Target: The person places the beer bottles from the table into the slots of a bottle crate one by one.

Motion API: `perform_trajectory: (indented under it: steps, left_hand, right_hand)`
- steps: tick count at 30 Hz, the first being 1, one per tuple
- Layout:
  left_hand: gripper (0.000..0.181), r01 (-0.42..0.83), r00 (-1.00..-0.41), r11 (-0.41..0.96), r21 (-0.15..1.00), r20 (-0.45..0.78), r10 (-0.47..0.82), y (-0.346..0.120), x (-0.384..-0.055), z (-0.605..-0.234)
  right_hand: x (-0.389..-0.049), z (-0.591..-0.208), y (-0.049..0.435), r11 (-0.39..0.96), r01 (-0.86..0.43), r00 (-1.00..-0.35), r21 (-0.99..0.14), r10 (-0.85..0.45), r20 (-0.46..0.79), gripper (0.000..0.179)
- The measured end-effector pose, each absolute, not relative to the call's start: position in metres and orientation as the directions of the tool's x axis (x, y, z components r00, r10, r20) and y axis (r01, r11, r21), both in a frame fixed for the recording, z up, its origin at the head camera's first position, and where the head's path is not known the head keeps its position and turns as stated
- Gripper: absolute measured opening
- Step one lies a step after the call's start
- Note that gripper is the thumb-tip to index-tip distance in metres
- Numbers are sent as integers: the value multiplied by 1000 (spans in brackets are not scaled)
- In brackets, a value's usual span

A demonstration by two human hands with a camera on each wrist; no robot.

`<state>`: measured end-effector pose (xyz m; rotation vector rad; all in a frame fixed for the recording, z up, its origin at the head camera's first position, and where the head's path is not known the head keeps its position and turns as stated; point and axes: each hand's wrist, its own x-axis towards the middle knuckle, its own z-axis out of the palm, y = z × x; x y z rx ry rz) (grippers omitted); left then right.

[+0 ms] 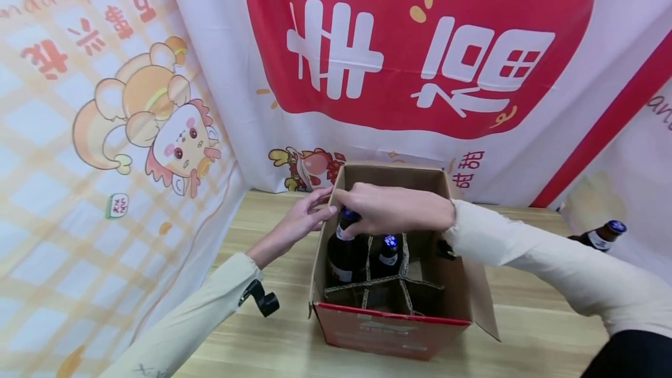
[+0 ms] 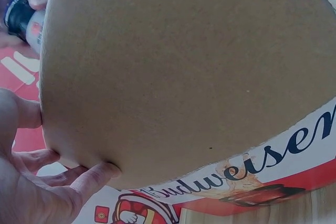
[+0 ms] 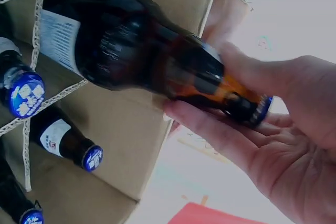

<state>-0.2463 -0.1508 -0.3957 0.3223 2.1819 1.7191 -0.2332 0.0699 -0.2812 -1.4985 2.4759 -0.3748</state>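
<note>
A dark glass beer bottle [image 3: 126, 40] with a blue cap is held by the neck in my right hand [image 1: 394, 209]. Its lower part sits within a compartment of the cardboard box [image 1: 388, 331], while the neck rises by the box's left wall. In the right wrist view, thumb and fingers lie on either side of the neck. My left hand [image 1: 296, 220] grips the left edge of the box, its fingertips against the brown cardboard flap [image 2: 184, 77] in the left wrist view. More capped bottles [image 3: 60, 140] stand inside, among corrugated dividers [image 1: 385, 280].
Another blue-capped bottle [image 1: 604, 235] is at the right, partly behind my right sleeve. The box stands on a wooden table [image 1: 262, 331], with a side flap [image 1: 483, 302] folded outward. Printed cloth [image 1: 220, 45] hangs behind and at the sides.
</note>
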Motion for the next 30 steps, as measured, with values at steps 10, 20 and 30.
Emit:
perform_trajectory:
  steps: [10, 20, 30]
  left_hand:
    - [62, -22, -910, 211, 977, -107, 402, -149, -248, -395]
    - [66, -20, -915, 246, 969, -117, 387, -151, -246, -394]
    - [64, -9, -914, 235, 972, -103, 392, -151, -245, -396]
  right_hand:
    - [-242, -302, 45, 548, -819, -497, -167, -825, -270, 50]
    - [-247, -319, 42, 544, -789, -419, -286, -816, -398, 56]
    - [-255, -321, 46, 527, -713, -403, -462, -848, -345, 10]
